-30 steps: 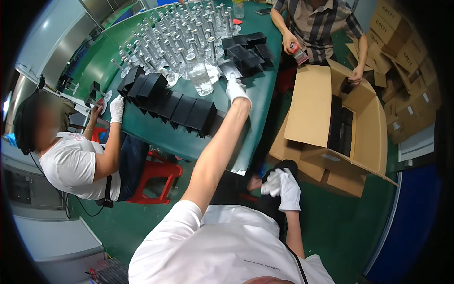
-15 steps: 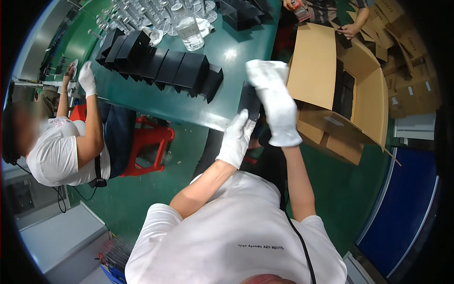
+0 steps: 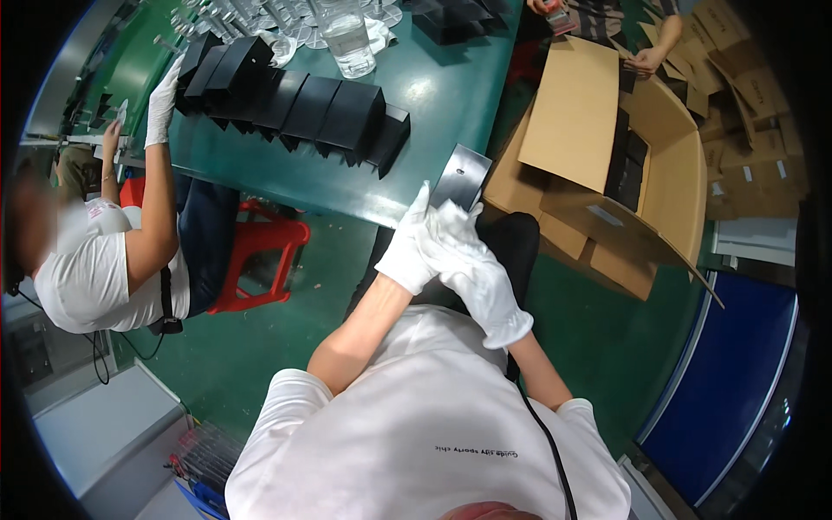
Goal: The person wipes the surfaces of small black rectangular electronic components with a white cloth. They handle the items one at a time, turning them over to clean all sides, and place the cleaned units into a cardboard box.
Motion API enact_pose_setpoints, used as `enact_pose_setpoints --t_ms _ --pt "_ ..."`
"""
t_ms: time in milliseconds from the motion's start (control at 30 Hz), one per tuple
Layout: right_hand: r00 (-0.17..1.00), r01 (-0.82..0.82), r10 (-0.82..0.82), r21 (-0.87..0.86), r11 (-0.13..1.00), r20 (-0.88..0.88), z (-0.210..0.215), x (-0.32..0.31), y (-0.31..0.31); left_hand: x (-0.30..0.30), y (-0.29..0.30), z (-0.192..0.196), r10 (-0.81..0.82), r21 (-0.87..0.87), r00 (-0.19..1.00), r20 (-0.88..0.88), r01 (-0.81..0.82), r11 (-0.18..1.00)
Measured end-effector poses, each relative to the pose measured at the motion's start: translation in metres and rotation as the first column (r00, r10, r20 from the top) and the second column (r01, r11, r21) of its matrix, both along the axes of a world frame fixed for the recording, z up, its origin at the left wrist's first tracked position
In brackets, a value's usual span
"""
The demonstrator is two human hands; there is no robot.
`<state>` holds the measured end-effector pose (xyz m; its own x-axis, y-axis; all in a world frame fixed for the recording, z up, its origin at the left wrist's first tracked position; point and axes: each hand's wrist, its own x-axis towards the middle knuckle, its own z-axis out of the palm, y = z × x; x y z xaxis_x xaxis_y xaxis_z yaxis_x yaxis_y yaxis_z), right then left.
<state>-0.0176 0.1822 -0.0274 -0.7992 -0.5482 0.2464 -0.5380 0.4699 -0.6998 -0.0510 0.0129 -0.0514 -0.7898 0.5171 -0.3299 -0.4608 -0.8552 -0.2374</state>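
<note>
A small black box (image 3: 462, 176) with a small hole in its face is held just off the table's near edge, tilted, its surface shining in the light. My left hand (image 3: 409, 250), in a white glove, is closed round the box's near left side, thumb along the edge. From the right, my white-gloved right hand (image 3: 478, 279) bends over the box's near end, its fingers curled against it and slightly blurred. Both hands touch each other there, hiding the near end. A row of similar black boxes (image 3: 299, 104) stands on the green table (image 3: 347, 186) to the left.
An open cardboard carton (image 3: 572, 113) with black boxes inside stands at the right, its flaps spread. At the back are a clear bottle (image 3: 347, 39) and several metal-topped parts. A co-worker sits left by a red stool (image 3: 264, 260); another person's hands (image 3: 646, 61) work behind the carton.
My right hand has come down from above the box to its near end, beside my left hand. The box has tilted and now catches the light. The left co-worker's arm has reached further forward.
</note>
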Motion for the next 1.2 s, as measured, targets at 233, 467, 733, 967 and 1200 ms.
enact_pose_setpoints --t_ms 233,467,733,967,1200 --pt "0.458 0.828 -0.199 -0.334 0.450 0.866 -0.019 -0.016 0.062 0.004 0.012 0.029 0.082 -0.568 0.932 -0.353 -0.283 0.773" --pt "0.628 0.738 0.086 -0.627 0.250 0.773 0.028 -0.060 0.008 0.018 0.021 0.027 -0.674 -0.719 0.618 -0.405 -0.670 -0.183" --pt "0.670 0.650 -0.151 -0.476 0.593 0.727 0.006 -0.053 0.035 0.017 0.008 0.007 -0.838 -0.379 0.472 -0.274 -0.854 -0.357" --pt "0.919 0.367 -0.389 -0.214 0.905 -0.069 0.045 -0.055 -0.008 0.011 0.002 -0.003 -0.767 -0.312 0.544 -0.339 -0.835 -0.454" --pt "0.958 0.267 -0.283 -0.224 0.937 -0.043 0.021 -0.004 -0.077 0.028 -0.007 -0.036 -0.600 -0.520 0.721 -0.345 -0.679 -0.518"
